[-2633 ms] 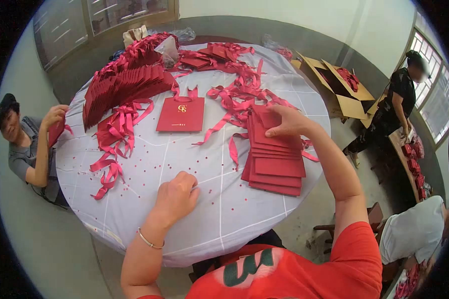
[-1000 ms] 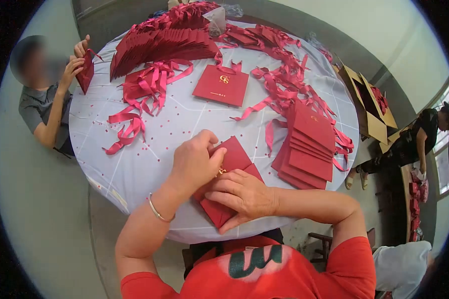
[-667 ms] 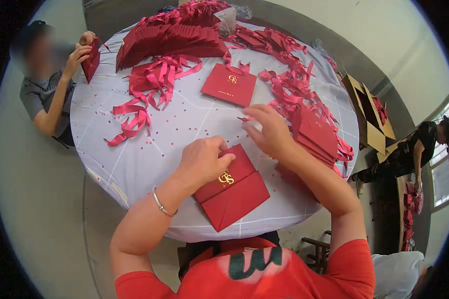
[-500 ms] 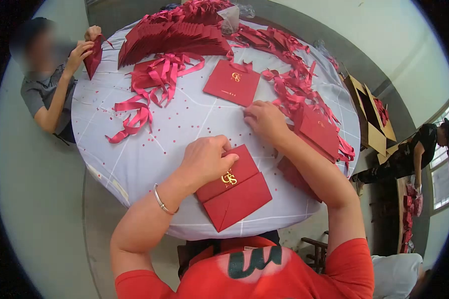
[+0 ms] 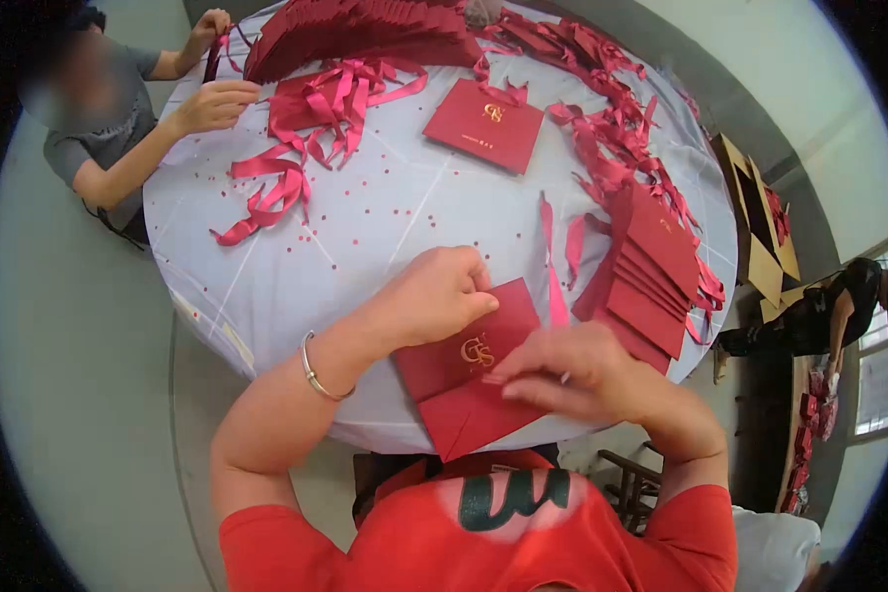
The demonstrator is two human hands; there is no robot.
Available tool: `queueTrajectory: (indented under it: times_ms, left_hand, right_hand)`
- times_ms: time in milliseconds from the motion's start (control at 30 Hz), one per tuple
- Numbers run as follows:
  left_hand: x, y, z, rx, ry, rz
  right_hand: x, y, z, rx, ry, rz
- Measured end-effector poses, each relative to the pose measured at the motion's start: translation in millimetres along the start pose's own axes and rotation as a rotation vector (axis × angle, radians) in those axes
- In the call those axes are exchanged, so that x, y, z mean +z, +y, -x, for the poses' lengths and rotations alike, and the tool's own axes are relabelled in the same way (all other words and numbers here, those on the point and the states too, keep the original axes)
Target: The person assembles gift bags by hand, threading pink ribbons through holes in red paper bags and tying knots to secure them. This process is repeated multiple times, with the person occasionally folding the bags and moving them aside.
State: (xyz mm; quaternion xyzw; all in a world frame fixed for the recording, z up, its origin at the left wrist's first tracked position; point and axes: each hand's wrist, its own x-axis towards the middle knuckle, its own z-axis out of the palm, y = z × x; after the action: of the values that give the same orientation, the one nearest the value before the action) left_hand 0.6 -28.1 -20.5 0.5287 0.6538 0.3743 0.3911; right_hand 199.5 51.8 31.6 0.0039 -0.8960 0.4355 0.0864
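Note:
A flat red paper bag with a gold logo lies at the near edge of the round table. My left hand grips the bag's upper edge, fingers curled. My right hand rests on the bag's right side with its fingers pinched together. A red ribbon runs from under that hand up across the cloth. A fanned stack of flat red bags lies just right of my hands.
A finished red bag with handles lies mid-table. Loose red ribbons and a long row of bags fill the far side. A seated person's hand works at the left. A cardboard box and another person are on the right.
My right hand reached out to the ribbons beside the stack, then came back onto the bag trailing a ribbon. My left hand stayed on the bag's upper edge. The view shifted.

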Motion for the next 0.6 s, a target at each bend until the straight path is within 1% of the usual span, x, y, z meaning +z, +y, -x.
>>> queueTrajectory:
  times_ms: [33, 67, 100, 133, 167, 200, 233, 267, 300, 333, 400, 433, 500, 567, 600]
  left_hand:
    - [2, 1, 0, -0.016, -0.006, 0.003]
    - [3, 1, 0, -0.034, -0.037, 0.079]
    - [4, 1, 0, -0.051, -0.064, 0.154]
    - [5, -1, -1, -0.063, -0.064, 0.156]
    - [5, -3, -2, -0.068, -0.126, 0.207]
    - [5, -4, -2, -0.074, -0.188, 0.258]
    - [4, -2, -1, -0.089, -0.190, 0.262]
    - [2, 0, 0, -0.092, -0.278, 0.313]
    - [1, 1, 2, -0.095, -0.368, 0.364]
    - [2, 1, 2, -0.112, -0.378, 0.365]
    - [3, 0, 3, -0.044, -0.443, 0.303]
    - [3, 1, 4, -0.055, -0.455, 0.301]
    - [4, 8, 6, -0.058, -0.483, 0.342]
    - [7, 11, 9, -0.070, -0.505, 0.380]
    - [8, 11, 11, -0.081, -0.515, 0.422]
  right_hand:
    - [0, 8, 3, 0.049, 0.071, -0.020]
    - [-3, 14, 5, 0.034, 0.144, 0.059]
    - [-4, 15, 10, 0.165, 0.211, -0.062]
    - [-5, 16, 13, 0.295, 0.277, -0.180]
    - [-5, 22, 16, 0.343, 0.325, -0.177]
    - [-4, 28, 18, 0.347, 0.320, -0.188]
    - [-3, 33, 19, 0.286, 0.321, -0.114]
    - [0, 37, 21, 0.227, 0.324, -0.042]
    - [2, 33, 22, 0.242, 0.293, -0.022]
    - [4, 33, 24, 0.252, 0.296, -0.038]
    - [8, 32, 29, 0.214, 0.266, -0.083]
    - [7, 31, 31, 0.215, 0.292, -0.070]
    - [4, 34, 31, 0.166, 0.411, -0.077]
    - [-1, 36, 32, 0.200, 0.418, -0.071]
    - [0, 39, 31, 0.197, 0.396, -0.167]
